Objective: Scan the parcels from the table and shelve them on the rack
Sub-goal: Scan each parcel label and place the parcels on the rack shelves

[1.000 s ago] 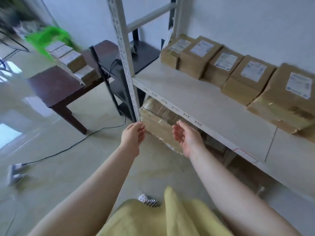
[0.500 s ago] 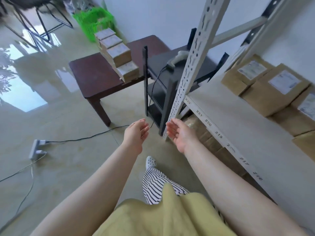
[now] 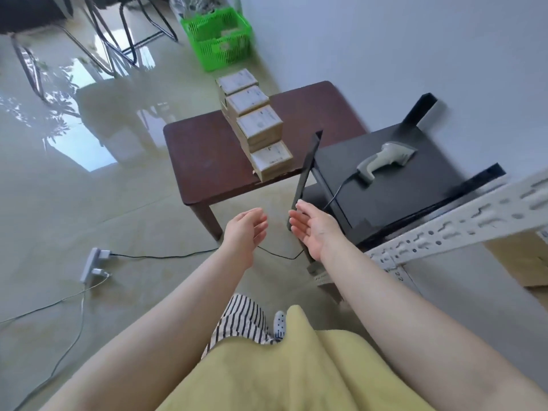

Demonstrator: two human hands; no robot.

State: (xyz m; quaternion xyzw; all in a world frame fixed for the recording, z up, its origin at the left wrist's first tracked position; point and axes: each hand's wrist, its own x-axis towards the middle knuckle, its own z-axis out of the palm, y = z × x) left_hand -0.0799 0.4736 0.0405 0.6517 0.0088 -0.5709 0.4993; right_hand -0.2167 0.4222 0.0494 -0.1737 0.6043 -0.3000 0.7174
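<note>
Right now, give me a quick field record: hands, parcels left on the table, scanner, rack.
left hand: open, holds nothing, over the floor
right hand: open, palm turned inward, holds nothing
parcels: four boxes in a row on the brown table, labels up
scanner: lying on the black stand, cable attached, untouched
rack: white perforated post at right
green basket: on the floor beyond the table
power strip: on the floor at left
</note>
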